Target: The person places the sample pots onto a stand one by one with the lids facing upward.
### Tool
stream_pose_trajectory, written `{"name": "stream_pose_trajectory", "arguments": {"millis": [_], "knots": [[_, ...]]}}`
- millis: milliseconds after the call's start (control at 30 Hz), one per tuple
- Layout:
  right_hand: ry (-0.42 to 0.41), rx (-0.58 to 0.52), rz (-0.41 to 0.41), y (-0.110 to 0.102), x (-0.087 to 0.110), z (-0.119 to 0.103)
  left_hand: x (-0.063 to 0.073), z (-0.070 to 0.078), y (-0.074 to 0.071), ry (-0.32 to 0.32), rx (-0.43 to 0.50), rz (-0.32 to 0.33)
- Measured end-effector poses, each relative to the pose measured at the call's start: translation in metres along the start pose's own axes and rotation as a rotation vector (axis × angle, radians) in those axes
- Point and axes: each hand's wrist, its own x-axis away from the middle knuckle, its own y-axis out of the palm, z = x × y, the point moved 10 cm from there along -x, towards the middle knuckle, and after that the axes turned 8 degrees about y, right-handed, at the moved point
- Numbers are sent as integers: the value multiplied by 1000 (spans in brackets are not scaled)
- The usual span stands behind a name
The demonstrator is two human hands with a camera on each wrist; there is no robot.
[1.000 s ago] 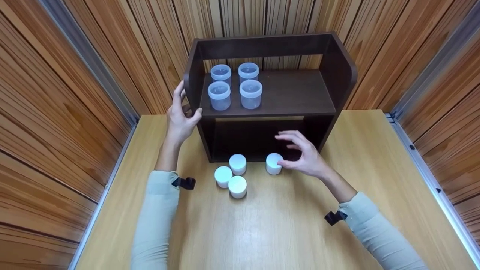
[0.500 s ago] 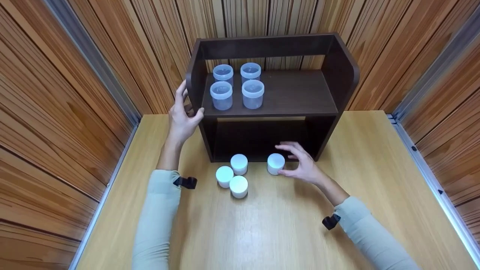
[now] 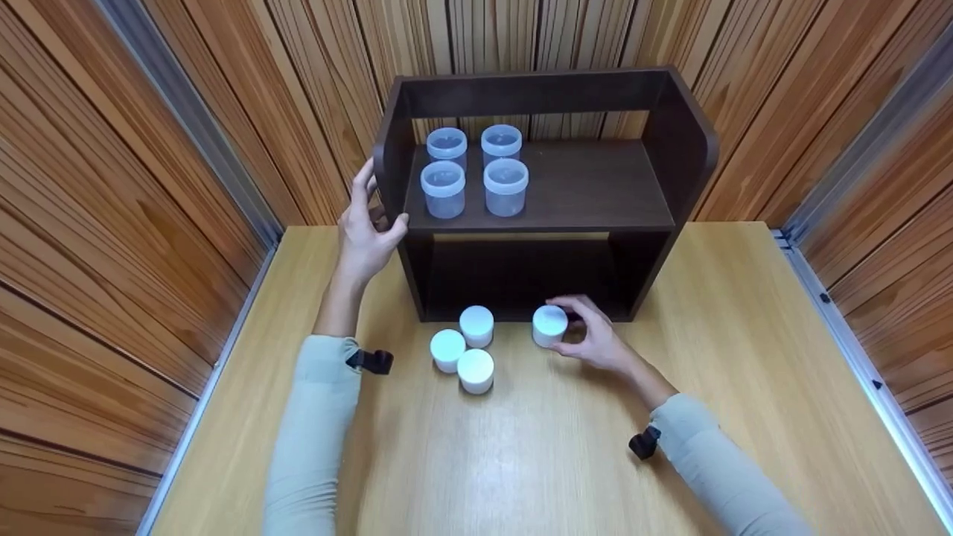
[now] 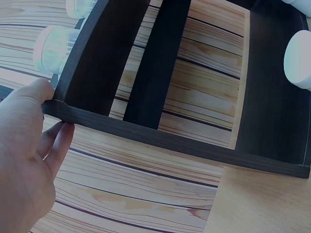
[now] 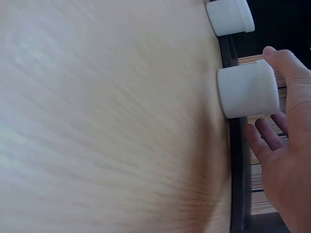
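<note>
My left hand (image 3: 365,234) grips the left side panel of a dark brown two-tier shelf (image 3: 595,182), thumb at the front edge and fingers on the outer side. My right hand (image 3: 599,339) is spread around a white lidded jar (image 3: 549,327) standing on the table before the shelf. In the right wrist view, the thumb is at the lid's edge of this jar (image 5: 248,90), and a narrow gap shows between the jar and the fingers (image 5: 265,138). More white jars (image 3: 476,370) stand grouped to its left. Several translucent cups (image 3: 506,190) stand on the shelf's upper tier.
The wooden table (image 3: 439,461) runs up to wood-patterned walls (image 3: 104,246) at the back and sides. The shelf's dark lower compartment (image 3: 514,275) opens toward me, just behind the white jars. Metal rails (image 3: 878,372) border the table.
My right hand has come lower and a little to the left, its fingers nearing around the white jar. My left hand has kept its grip on the shelf; the view has shifted slightly.
</note>
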Motion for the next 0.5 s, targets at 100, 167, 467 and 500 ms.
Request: {"name": "stream_pose_trajectory", "arguments": {"millis": [100, 167, 467, 500], "knots": [[38, -12, 3, 3, -2, 8, 0, 0, -1, -7, 0, 2], [50, -21, 7, 5, -3, 12, 1, 0, -1, -14, 2, 2], [34, -51, 61, 9, -3, 18, 1, 0, 0, -13, -8, 8], [35, -50, 63, 9, -3, 19, 1, 0, 0, -15, -8, 7]]}}
